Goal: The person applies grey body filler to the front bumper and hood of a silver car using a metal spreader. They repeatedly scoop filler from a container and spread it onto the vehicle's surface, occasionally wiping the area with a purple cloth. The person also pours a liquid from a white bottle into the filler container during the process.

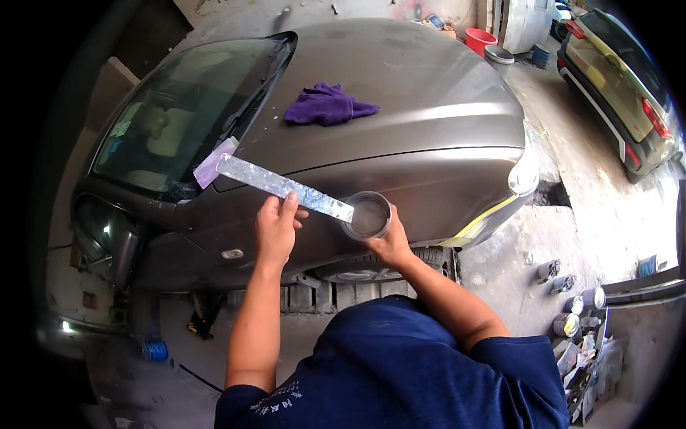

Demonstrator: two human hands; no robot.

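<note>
My left hand grips a long, flat, paint-spattered metal strip, thumb on top. Its near end lies at the rim of a clear round cup holding a grey-brown liquid. Fingers of my right hand are wrapped round the cup's right side. Both are held above the fender of a grey-brown car. The strip's other end overlaps a lilac piece by the windshield's lower corner; whether they touch, I cannot tell. A crumpled purple cloth lies on the hood.
A front wheel sits below my hands. Several paint cans stand on the floor at right, beside a cluttered rack. Farther back are a red bucket and a second car. A blue can stands at lower left.
</note>
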